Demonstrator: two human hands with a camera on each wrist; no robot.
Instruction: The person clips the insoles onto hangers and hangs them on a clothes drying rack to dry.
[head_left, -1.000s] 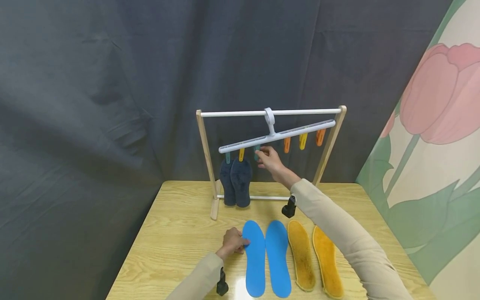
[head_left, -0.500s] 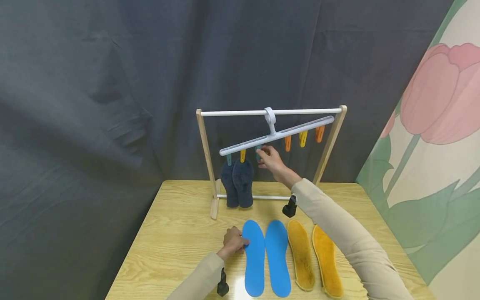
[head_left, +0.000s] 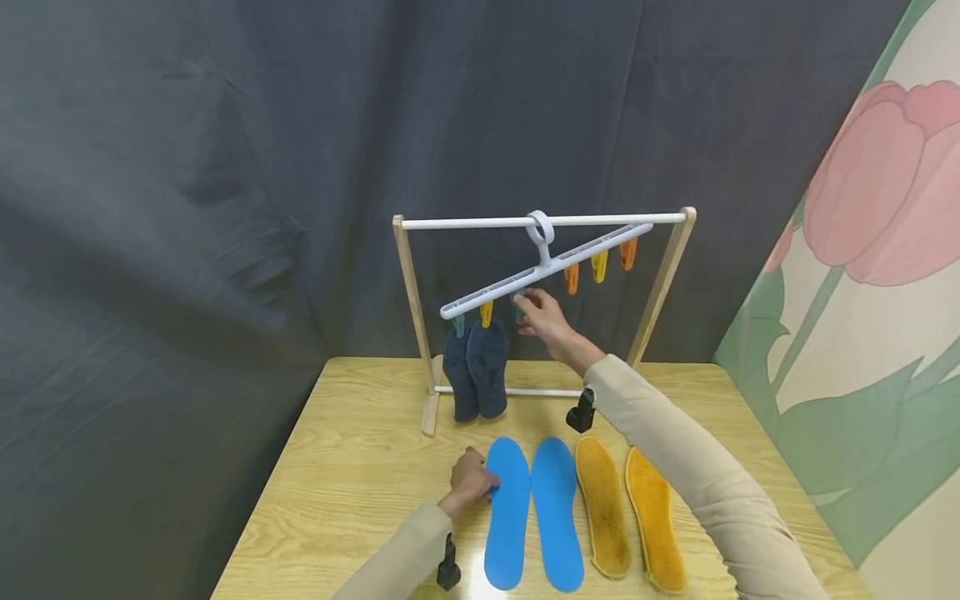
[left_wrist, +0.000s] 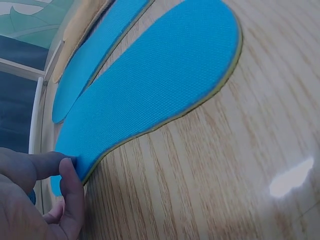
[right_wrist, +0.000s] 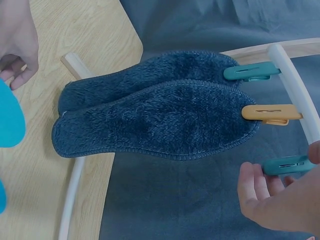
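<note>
My right hand (head_left: 546,321) pinches a teal clothespin (right_wrist: 286,165) that hangs from the white hanger (head_left: 547,268); its jaws hold no insole. To its left hang two dark blue fuzzy insoles (right_wrist: 170,117), one from another teal clothespin (right_wrist: 252,71), the other from a yellow clothespin (right_wrist: 272,112). Down on the table, my left hand (head_left: 470,479) pinches the left edge of a blue insole (left_wrist: 145,82) near its far end, thumb and forefinger meeting at the rim. A second blue insole (head_left: 557,517) lies just right of it.
Two mustard-yellow fuzzy insoles (head_left: 602,508) lie right of the blue ones on the wooden table (head_left: 360,467). A rack with a white top rail (head_left: 465,223) and wooden posts (head_left: 663,283) carries the hanger. Behind hangs a dark curtain (head_left: 315,150).
The hanger has turned and tilted more, its right end swinging up and left. Its left end and the dark insoles have dipped slightly. The held blue insole's near end has shifted slightly left.
</note>
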